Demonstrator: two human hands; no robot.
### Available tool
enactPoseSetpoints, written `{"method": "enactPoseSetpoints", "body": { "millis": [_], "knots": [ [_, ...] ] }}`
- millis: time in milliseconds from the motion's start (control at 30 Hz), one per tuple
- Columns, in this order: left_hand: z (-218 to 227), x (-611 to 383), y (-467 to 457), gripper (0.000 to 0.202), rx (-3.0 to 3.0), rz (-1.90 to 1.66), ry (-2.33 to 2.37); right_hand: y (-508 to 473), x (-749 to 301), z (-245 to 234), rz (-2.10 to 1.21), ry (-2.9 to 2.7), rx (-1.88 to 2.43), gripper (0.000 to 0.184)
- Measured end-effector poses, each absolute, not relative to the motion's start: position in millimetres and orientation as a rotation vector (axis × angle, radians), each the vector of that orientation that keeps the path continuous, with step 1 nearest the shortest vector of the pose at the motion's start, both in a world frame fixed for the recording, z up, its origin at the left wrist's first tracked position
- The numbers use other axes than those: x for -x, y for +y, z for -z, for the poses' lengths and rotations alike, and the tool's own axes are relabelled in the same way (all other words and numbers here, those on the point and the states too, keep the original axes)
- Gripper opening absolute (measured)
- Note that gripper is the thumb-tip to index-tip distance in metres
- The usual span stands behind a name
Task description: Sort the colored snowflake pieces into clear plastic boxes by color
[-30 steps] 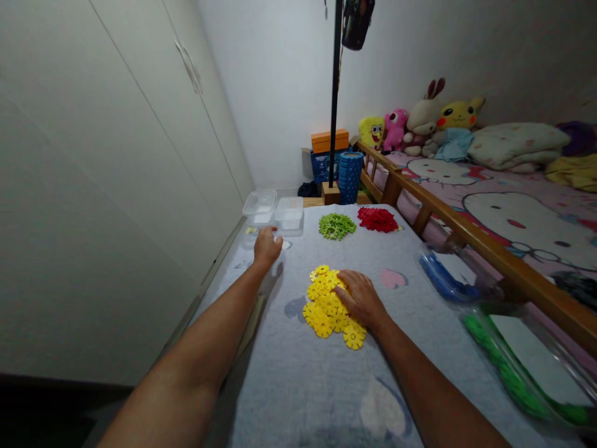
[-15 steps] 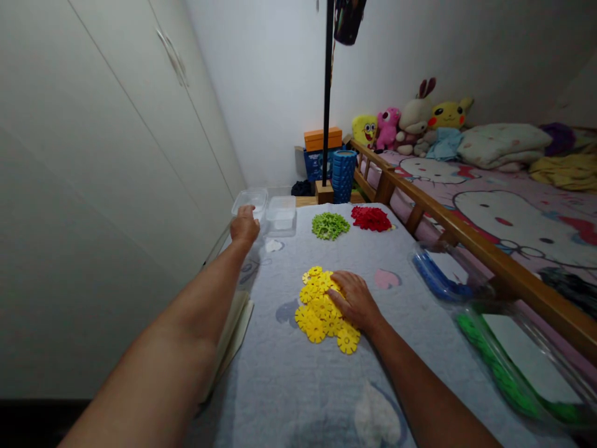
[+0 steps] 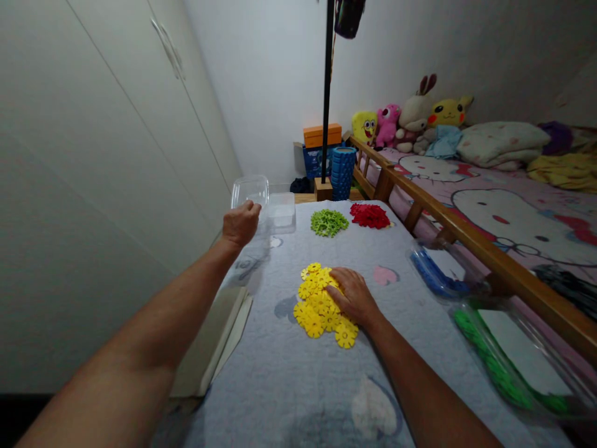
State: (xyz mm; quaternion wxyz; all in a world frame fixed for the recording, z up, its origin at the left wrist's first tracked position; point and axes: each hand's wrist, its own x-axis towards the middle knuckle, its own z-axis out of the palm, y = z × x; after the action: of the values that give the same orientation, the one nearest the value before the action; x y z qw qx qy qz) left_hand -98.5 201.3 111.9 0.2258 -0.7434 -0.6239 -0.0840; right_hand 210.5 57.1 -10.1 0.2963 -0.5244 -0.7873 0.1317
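At the far left of the table, my left hand point(image 3: 241, 223) pinches the near edge of a clear plastic container point(image 3: 250, 180), which is tilted up. Whether it is a box or only a lid is hard to make out. A second clear plastic container point(image 3: 282, 214) stands just right of it. My right hand point(image 3: 355, 295) lies over the right side of a pile of yellow notched plastic discs point(image 3: 319, 311), thumb apart from the fingers and palm down. Behind the discs are a heap of light green pieces point(image 3: 329, 223) and a heap of red pieces point(image 3: 370, 216).
Clear boxes with blue pieces point(image 3: 436, 274) and green pieces point(image 3: 494, 358) sit along the right edge, beside the wooden bed rail point(image 3: 448, 224). A black pole point(image 3: 327, 93) rises behind the table. A cream folded item point(image 3: 224, 342) lies at the left edge, near the wardrobe point(image 3: 116, 186).
My left hand has closed on the clear container's edge and drawn it slightly up and tilted it. My right hand stays on the yellow discs.
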Motion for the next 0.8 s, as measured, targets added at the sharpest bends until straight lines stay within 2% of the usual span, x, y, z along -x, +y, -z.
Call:
{"method": "enactPoseSetpoints", "body": {
  "millis": [233, 533, 800],
  "knots": [
    [-119, 63, 111, 0.031, 2.213, 0.266, -1.622, 57, -211, 10, -0.366, -2.082, 1.404, 0.032],
    [-74, 44, 14, 0.024, 2.419, 0.192, -1.489, 59, -212, 10, -0.379, -2.070, 1.414, 0.033],
    [-58, 42, -12, 0.023, 2.426, 0.227, -1.618, 62, -214, 15, -0.377, -2.059, 1.406, 0.035]
  ]
}}
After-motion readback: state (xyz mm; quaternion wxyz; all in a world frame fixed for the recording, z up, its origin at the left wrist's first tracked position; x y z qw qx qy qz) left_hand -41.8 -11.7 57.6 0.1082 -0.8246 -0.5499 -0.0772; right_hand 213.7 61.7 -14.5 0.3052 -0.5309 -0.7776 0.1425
